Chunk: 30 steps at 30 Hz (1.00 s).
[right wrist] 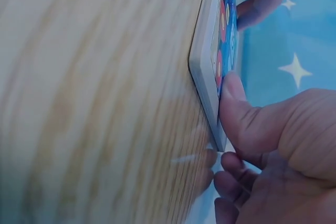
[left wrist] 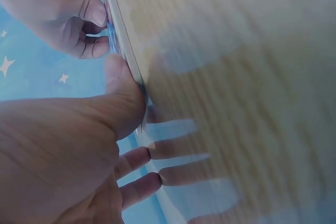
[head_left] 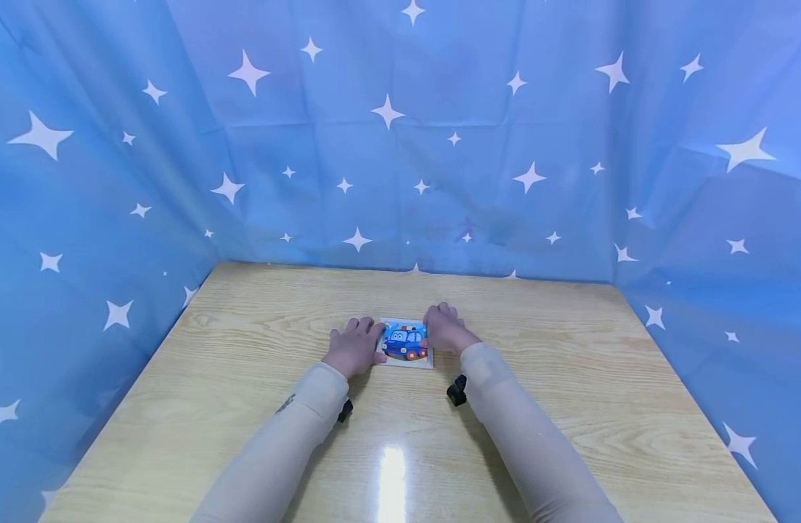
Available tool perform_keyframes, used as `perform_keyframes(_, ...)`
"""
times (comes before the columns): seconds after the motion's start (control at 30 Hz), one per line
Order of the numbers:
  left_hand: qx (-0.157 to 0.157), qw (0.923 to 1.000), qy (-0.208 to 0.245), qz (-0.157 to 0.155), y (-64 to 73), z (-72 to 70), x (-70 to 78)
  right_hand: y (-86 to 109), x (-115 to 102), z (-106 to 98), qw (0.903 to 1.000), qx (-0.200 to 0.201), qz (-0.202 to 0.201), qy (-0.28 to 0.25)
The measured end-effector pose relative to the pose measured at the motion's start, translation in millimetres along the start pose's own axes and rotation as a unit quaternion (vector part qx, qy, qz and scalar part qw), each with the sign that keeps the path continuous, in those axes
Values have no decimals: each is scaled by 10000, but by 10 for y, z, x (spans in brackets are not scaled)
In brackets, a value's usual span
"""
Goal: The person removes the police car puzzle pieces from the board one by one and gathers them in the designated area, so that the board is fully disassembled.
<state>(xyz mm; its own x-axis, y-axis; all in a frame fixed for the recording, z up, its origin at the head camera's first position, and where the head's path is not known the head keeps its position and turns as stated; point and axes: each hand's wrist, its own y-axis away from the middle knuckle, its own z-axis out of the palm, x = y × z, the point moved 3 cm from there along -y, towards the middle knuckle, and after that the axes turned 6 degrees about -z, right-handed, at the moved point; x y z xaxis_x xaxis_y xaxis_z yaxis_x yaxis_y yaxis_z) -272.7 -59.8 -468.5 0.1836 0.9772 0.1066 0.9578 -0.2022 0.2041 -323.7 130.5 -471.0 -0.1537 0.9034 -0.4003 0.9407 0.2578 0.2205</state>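
A small rectangular picture puzzle (head_left: 405, 345) with a pale rim and a blue cartoon car lies flat on the wooden table. My left hand (head_left: 356, 349) holds its left side, the thumb at the near corner and a finger by the far one. Other left fingertips touch the tabletop in the left wrist view. On the opposite side, my right hand (head_left: 444, 330) grips the puzzle's right edge. Its thumb (right wrist: 236, 100) lies against the picture side in the right wrist view, while the other fingers curl beyond the rim. Part of the picture is hidden by the hands.
The pale wood-grain table (head_left: 276, 305) spreads around the hands. A blue curtain (head_left: 387, 181) with white stars encloses the back and both sides. Black wrist devices (head_left: 457, 392) sit beneath the sleeves. A bright reflection shows on the near tabletop.
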Motion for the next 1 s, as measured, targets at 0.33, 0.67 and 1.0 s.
perform_keyframes(0.33,-97,9999,-2,-38,-32,23,12,-6,35,15,9997,66,-83,-200)
perform_keyframes(0.67,-100,9999,-12,-53,-24,18,6,0,29,22,9993,128,-158,-299)
perform_keyframes(1.0,-102,9999,-10,-29,-38,36,-9,47,30,11,9950,141,-415,-902)
